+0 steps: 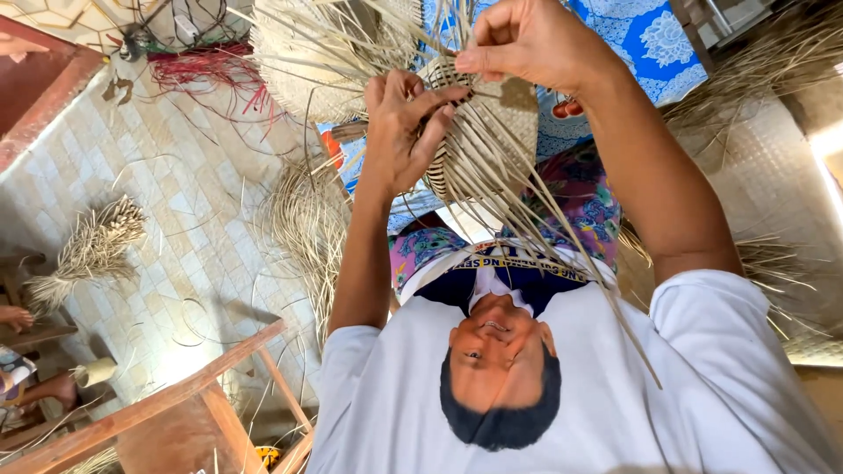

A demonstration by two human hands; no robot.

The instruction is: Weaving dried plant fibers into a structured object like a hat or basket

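1. The left hand (399, 132) had the half-woven basket (492, 132) raised in front of the chest. Its fingers (430, 105) were curled and clamped over the woven edge, seemingly to stop the weave from slipping loose.
2. The right hand (527, 39) sat just above the basket's rim. Thumb and fingers were pinched together on a single thin strand (479, 88), drawn taut, I'd judge, so it would lie snug against the rows beneath.
3. The unwoven strands (562, 263) hung off the basket and fanned across the white shirt (615, 395). Left long like that, they looked free to be picked up one by one.
4. On the tiled floor (176, 219) to the left lay a bundle of dry straw (92, 246), well apart from the hands.
5. Red fibres (206, 66) sprawled at the far left.
6. A blue patterned cloth (650, 39) lay beyond the right hand.
7. A wooden frame (176, 395) stood near, lower left.
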